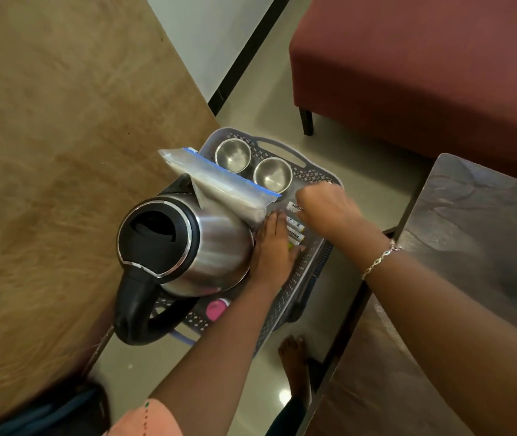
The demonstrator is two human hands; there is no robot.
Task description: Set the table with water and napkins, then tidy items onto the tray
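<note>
Steel kettle (188,243) beside flat left hand (274,247) | right hand (326,206) curled over sachets (294,232), grip unclear

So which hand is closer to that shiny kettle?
Left. The left hand rests flat on the tray right against the kettle side. The right hand is farther off, over the small tubes beyond it.

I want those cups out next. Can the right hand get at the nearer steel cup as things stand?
Probably yes: the right hand hovers just beside the steel cup, whose open top is uncovered; the zip bag lies alongside, not over it.
</note>
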